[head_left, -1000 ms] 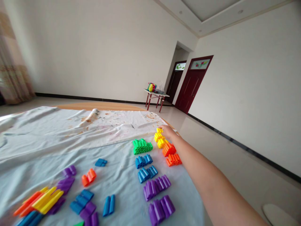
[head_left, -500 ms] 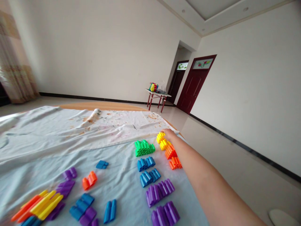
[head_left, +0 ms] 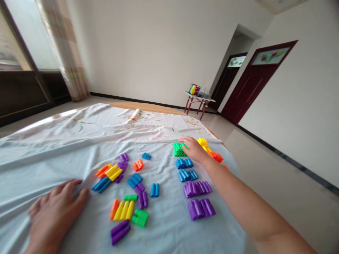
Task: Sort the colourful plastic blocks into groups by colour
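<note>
My left hand (head_left: 57, 210) lies on the pale blue cloth at the lower left, fingers spread and nothing in them. Farther off, my right hand (head_left: 196, 149) is at the right end of a stack of green tube-shaped blocks (head_left: 179, 149), with its fingers over the top and the thumb on the near side. Below that stack run rows of blue tube blocks (head_left: 184, 163) and purple tube blocks (head_left: 198, 188). Yellow blocks (head_left: 202, 142) and orange blocks (head_left: 216, 156) sit just beyond my right wrist, partly hidden by the arm.
Mixed loose blocks lie mid-table, among them yellow ones (head_left: 124, 210), a green piece (head_left: 140, 218) and a purple pair (head_left: 120, 232). A stained white cloth (head_left: 159, 132) covers the far part of the table. A small table (head_left: 200, 97) with bags stands by the wall.
My right hand has moved left from the yellow blocks to the green stack. My left hand has come into view. The camera view has shifted left and down, showing more blocks.
</note>
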Motion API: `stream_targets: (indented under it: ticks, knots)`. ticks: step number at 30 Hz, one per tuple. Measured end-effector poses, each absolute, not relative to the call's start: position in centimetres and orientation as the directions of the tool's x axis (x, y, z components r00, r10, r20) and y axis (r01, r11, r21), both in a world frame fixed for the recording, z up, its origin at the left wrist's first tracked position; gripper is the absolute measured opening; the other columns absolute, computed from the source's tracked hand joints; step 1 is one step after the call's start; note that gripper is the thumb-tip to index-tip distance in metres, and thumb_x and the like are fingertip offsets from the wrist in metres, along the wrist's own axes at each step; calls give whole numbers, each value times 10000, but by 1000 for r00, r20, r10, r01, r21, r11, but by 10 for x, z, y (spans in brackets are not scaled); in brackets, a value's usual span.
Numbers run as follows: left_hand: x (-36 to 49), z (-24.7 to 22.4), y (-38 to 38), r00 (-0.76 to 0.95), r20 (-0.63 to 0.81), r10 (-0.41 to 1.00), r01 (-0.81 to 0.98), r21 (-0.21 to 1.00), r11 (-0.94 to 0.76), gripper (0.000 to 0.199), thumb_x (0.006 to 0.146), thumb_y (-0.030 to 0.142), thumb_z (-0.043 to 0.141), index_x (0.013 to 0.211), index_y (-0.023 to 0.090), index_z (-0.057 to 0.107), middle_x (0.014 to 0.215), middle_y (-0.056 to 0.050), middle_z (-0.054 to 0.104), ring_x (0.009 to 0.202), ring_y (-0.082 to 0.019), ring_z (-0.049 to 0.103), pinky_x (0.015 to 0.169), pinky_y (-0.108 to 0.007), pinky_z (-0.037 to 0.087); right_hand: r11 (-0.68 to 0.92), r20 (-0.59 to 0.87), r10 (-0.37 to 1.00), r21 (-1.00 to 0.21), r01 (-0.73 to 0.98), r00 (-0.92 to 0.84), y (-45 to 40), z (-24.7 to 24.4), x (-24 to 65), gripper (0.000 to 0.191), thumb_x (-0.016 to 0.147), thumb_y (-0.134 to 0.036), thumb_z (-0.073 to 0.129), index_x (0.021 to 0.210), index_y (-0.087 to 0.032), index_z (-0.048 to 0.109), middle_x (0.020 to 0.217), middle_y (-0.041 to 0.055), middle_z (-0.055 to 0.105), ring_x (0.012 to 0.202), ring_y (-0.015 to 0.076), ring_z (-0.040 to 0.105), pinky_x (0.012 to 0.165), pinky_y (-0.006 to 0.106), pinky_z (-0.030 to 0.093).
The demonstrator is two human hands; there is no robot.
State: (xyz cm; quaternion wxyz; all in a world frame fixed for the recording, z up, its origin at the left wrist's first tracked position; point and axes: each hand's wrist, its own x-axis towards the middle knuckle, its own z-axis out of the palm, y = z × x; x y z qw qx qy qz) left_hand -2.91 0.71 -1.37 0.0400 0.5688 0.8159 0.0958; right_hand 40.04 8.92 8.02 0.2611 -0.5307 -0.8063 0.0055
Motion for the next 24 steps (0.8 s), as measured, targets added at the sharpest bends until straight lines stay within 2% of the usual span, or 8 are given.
stream_targets:
  ticks: [3,6,8,13,15,20,24]
  knots:
    - [-23,-4,1,-335,66,940,933,163,321,544,842,505,196,1209,234,492,1313,-87,495,1225,-285,397,1060,-424,210,608,395,788,-385,694,-471,42,71,338,308,809,-116,533,1086,-206,633,1121,51,626,1090,169,537,996,334,381]
    - [-16,3,-2,-336,74,939,928,194,317,525,840,492,234,1200,229,510,1299,-93,502,1213,-298,410,1050,-442,227,660,337,746,-491,569,-574,3,53,286,294,812,-132,553,1090,-199,626,1106,49,641,1075,159,553,970,314,391]
    - [-14,5,-3,-321,87,943,931,214,297,525,836,489,253,1191,213,525,1290,-111,508,1208,-310,416,1049,-454,233,661,289,734,-513,548,-614,-14,38,261,267,804,-169,584,1065,-190,636,1068,49,658,1040,167,569,948,309,396]
    - [-15,6,-8,-295,112,949,930,260,258,554,833,498,248,1183,188,545,1268,-151,519,1209,-339,413,1056,-481,228,641,233,757,-440,628,-610,-33,12,229,340,770,-366,660,1070,-208,643,1049,55,638,1009,209,529,912,354,381]
    - [-15,5,-8,-297,115,948,929,266,259,552,835,490,243,1183,189,547,1270,-145,518,1213,-338,409,1060,-481,226,622,217,779,-395,677,-589,-35,12,227,342,768,-392,660,1065,-224,643,1078,57,611,1024,224,497,903,382,369]
    - [-17,4,-8,-285,121,951,929,280,243,545,836,479,246,1181,189,551,1269,-137,521,1203,-338,415,1061,-490,226,564,171,824,-328,758,-540,-36,23,237,255,787,-282,633,1037,-235,648,1125,59,566,1065,231,442,915,405,342]
    - [-16,7,-9,-296,101,950,924,285,257,560,831,488,231,1185,193,548,1278,-134,513,1212,-340,405,1062,-488,222,581,174,812,-329,744,-557,-40,24,242,256,792,-218,605,1045,-234,642,1101,53,570,1057,214,445,909,377,351]
